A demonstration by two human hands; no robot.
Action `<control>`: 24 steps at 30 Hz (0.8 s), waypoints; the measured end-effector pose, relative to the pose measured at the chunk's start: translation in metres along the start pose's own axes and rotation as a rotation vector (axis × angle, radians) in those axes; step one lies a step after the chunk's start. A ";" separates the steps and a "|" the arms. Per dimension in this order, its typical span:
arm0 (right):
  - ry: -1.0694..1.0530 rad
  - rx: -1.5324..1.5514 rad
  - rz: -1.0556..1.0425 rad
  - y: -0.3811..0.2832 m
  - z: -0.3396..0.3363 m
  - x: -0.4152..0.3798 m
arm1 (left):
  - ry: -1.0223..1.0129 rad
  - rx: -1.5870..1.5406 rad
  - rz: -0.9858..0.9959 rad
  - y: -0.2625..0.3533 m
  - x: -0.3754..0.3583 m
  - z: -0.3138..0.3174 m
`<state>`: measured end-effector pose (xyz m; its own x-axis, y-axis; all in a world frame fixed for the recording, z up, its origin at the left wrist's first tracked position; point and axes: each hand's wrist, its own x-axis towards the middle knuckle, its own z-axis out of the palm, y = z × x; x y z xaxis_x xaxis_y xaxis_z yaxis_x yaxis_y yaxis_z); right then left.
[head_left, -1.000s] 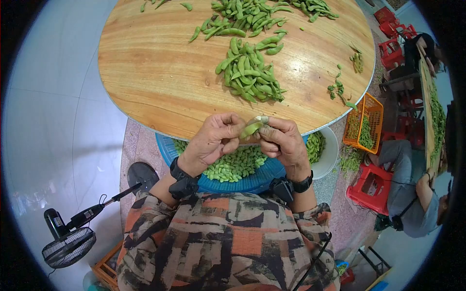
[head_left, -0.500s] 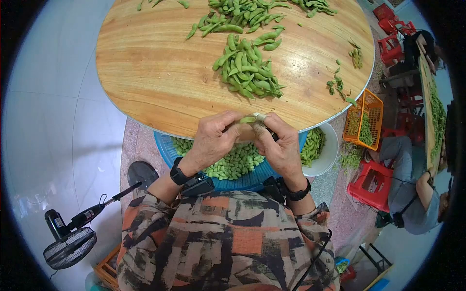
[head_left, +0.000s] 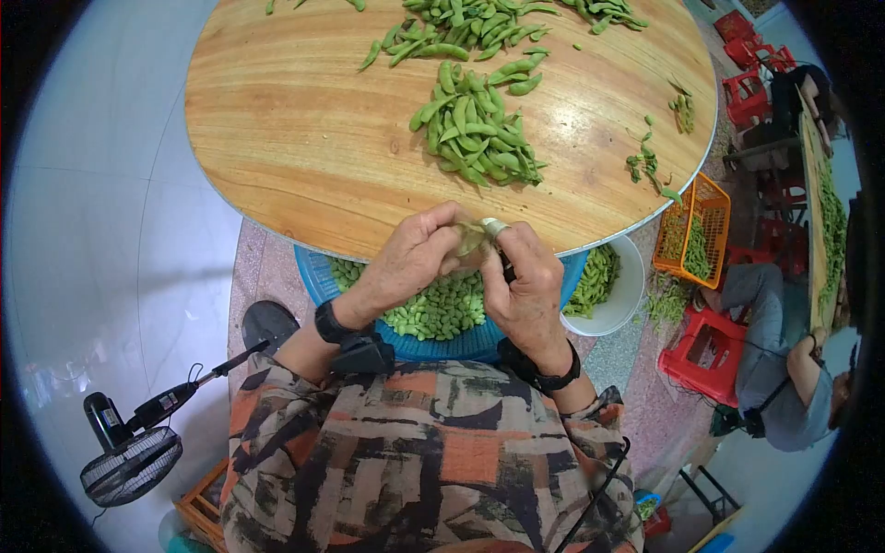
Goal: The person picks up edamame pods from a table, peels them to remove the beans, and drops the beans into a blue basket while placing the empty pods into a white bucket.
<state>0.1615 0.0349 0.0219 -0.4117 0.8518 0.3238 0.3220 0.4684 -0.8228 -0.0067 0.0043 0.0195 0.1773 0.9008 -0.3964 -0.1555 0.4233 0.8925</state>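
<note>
Shelling step, by the look of it: left hand [head_left: 401, 267] and right hand [head_left: 533, 290] both mostly closed, thumbs and fingers pinching one soybean pod [head_left: 470, 240] between them, at the near edge of the round wooden table [head_left: 295, 138]. Pod looks pale, maybe split; fingers hide too much to tell. White cover [head_left: 495, 225] on a right fingertip. Blue basket [head_left: 312, 281] with shelled beans [head_left: 438, 318] sits below, white bucket [head_left: 632, 290] of green pods or hulls to the right, pod pile [head_left: 479, 134] ahead. Next move calls for light thumb pressure, steady left pinch, opening kept over the basket.
</note>
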 end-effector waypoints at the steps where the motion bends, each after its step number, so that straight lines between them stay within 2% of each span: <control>1: 0.004 -0.001 0.019 -0.002 0.000 0.000 | 0.028 -0.060 0.035 -0.007 0.001 0.002; 3: 0.009 0.001 0.035 -0.002 -0.001 0.001 | 0.059 -0.117 0.073 -0.010 0.001 0.002; 5: 0.007 0.048 0.054 0.006 -0.003 0.003 | -0.010 -0.343 -0.025 -0.009 0.002 0.002; 9: 0.032 0.050 0.006 0.003 -0.003 0.002 | 0.019 -0.168 -0.027 0.002 -0.003 0.012; 11: 0.027 0.064 0.005 -0.003 -0.005 0.002 | -0.003 -0.315 -0.031 -0.007 -0.002 0.007; 15: -0.022 0.125 0.041 -0.004 -0.018 0.002 | -0.037 -0.344 -0.014 -0.007 -0.009 0.005; 16: -0.039 0.129 0.042 -0.002 -0.030 0.004 | -0.173 -0.167 -0.018 -0.006 -0.013 0.003; 17: -0.059 0.166 0.134 0.001 -0.046 0.003 | -0.305 0.012 -0.023 -0.004 -0.016 0.002; 18: -0.081 0.203 0.226 0.006 -0.064 -0.001 | -0.402 0.317 0.062 0.005 -0.022 0.001; 19: -0.070 0.112 0.201 0.012 -0.083 -0.006 | -0.401 0.319 0.066 0.006 -0.022 -0.003; 21: -0.085 -0.081 0.198 0.027 -0.121 -0.018 | -0.473 0.663 0.468 0.005 -0.022 -0.012; 22: -0.112 -0.183 0.219 0.034 -0.139 -0.025 | -0.384 0.644 0.545 0.015 -0.017 -0.017; 23: -0.113 -0.186 0.217 0.045 -0.154 -0.035 | -0.383 0.643 0.549 0.024 -0.009 -0.023; 24: -0.119 -0.402 0.286 0.061 -0.164 -0.046 | -0.107 0.912 0.659 0.032 0.001 -0.029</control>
<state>0.3402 0.0626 0.0335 -0.3460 0.9375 0.0372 0.7292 0.2937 -0.6180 -0.0399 0.0213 0.0420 0.4118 0.8910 0.1913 0.5103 -0.3994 0.7616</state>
